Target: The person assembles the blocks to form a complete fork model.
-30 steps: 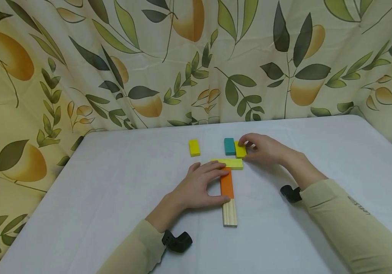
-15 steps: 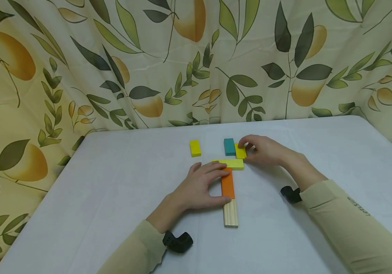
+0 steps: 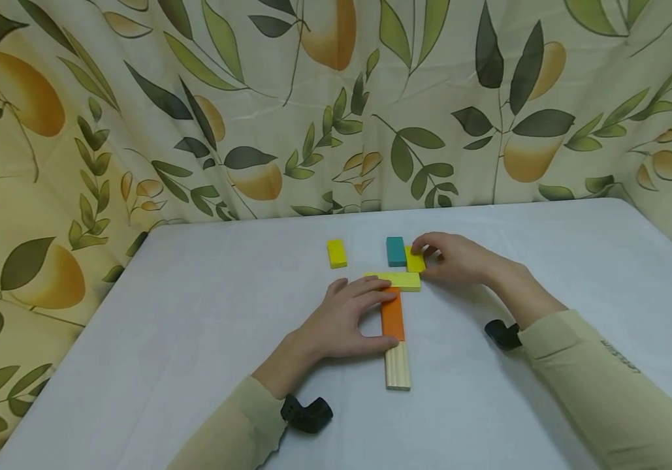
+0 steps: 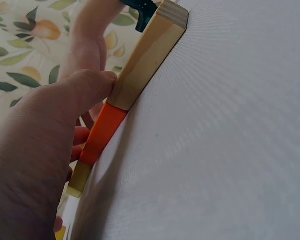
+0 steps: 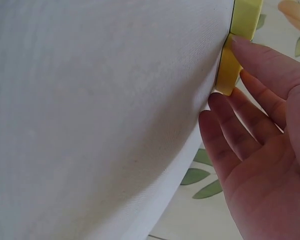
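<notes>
Near the table's middle, a plain wooden block [image 3: 398, 367], an orange block [image 3: 392, 316] and a crosswise light-yellow block [image 3: 405, 282] lie end to side like a T. My left hand [image 3: 344, 320] rests on this row from the left, thumb at the wood-orange joint, fingertips on the orange and light-yellow blocks. Beyond the crosspiece, my right hand [image 3: 456, 258] pinches a small yellow block [image 3: 415, 260] between thumb and fingers. That block lies against a teal block [image 3: 396, 251]. In the right wrist view, the thumb touches the end of the yellow block [image 5: 229, 67], beside the light-yellow one.
Another small yellow block [image 3: 337, 253] lies apart to the left of the teal one. A white cloth covers the table [image 3: 194, 326]. Behind it hangs a curtain [image 3: 312, 130] printed with leaves and fruit. Black wrist cameras sit on both sleeves.
The right hand and the small yellow block have shifted very slightly toward me beside the teal block. The left hand keeps its place on the row; the head view drifts slightly.
</notes>
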Available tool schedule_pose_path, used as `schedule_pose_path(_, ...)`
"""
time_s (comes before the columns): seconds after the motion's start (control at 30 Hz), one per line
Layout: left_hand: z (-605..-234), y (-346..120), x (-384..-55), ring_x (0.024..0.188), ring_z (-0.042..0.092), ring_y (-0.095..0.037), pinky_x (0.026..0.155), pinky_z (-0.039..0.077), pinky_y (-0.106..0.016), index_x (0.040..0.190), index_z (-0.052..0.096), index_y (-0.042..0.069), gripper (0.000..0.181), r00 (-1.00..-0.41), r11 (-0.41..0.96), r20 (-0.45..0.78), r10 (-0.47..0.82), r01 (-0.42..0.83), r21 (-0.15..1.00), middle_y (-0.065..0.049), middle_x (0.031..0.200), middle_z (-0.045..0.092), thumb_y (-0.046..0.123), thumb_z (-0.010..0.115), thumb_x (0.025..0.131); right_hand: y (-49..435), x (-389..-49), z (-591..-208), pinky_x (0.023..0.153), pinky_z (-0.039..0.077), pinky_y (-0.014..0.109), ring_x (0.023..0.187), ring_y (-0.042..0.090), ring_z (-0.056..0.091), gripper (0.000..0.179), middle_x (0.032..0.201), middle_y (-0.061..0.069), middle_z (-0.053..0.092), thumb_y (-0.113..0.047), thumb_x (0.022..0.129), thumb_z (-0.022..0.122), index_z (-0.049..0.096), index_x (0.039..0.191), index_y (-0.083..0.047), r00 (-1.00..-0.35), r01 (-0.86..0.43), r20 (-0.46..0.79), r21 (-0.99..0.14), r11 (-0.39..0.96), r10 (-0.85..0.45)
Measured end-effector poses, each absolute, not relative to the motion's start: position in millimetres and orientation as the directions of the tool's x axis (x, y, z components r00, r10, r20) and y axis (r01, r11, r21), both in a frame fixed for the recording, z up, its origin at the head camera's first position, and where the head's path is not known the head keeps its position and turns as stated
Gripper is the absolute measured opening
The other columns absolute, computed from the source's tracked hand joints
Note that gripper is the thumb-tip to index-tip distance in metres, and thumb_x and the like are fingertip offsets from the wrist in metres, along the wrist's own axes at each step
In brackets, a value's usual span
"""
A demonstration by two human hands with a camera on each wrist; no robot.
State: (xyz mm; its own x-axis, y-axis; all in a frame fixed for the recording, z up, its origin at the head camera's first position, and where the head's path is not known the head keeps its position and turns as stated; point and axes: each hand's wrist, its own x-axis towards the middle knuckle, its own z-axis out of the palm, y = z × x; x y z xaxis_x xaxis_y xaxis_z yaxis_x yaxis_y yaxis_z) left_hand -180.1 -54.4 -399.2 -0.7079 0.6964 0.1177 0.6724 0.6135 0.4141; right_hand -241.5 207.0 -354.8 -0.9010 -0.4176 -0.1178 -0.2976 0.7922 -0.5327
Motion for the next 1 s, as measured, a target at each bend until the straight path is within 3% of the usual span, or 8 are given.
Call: schedule_pose_path(1.0,-400.0,-55.2,-181.6,0.146,0.030,-0.011,0.118,0.015,-0.055,0.145,0.056,0.026,0.068,-0.704,0.605,0.130,0.698,0.677,0.418,0.008,0.154,0.044,0.059,0.068,0.087,210.8,-242.0,-354.7,0.101,0.043,0.058,0.116,0.039,0.054,0.040,0.131,0.022,0.059,-0.010,0.090,0.075,0.060,0.126,0.000,-0.887,-0.320,-0.110,-0.555,0.768,-0.449)
